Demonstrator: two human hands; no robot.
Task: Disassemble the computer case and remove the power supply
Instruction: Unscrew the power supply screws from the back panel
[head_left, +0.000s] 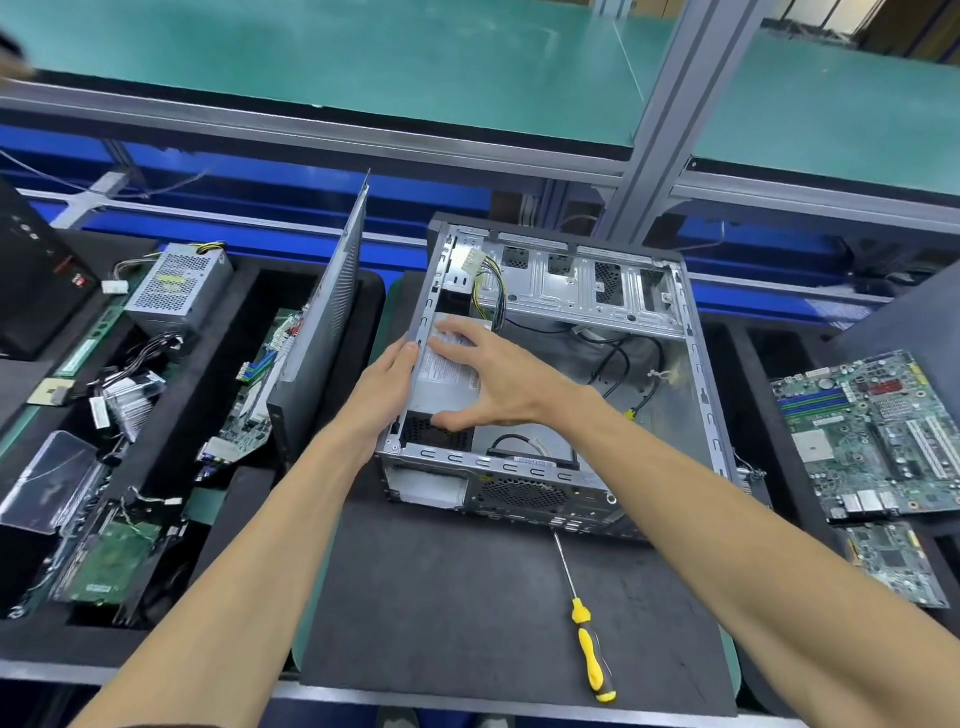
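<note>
Open computer case (696, 374) lies on its side on the dark tabletop (467, 597), side panel off; right hand (498, 379) spreads over the labelled power supply (447, 374) in the case's left corner, thumb at its near end. Left hand (387, 384) presses flat against the case's outer left wall. Yellow-handled screwdriver (589, 644) lies on the tabletop in front of the case, a motherboard (872, 431) to the right, a loose power supply unit (179, 286) to the left.

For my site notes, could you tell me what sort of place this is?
Probably an electronics teardown line: an opened computer case on a foam mat, loose motherboards in side trays, and another power supply already set aside.
</note>
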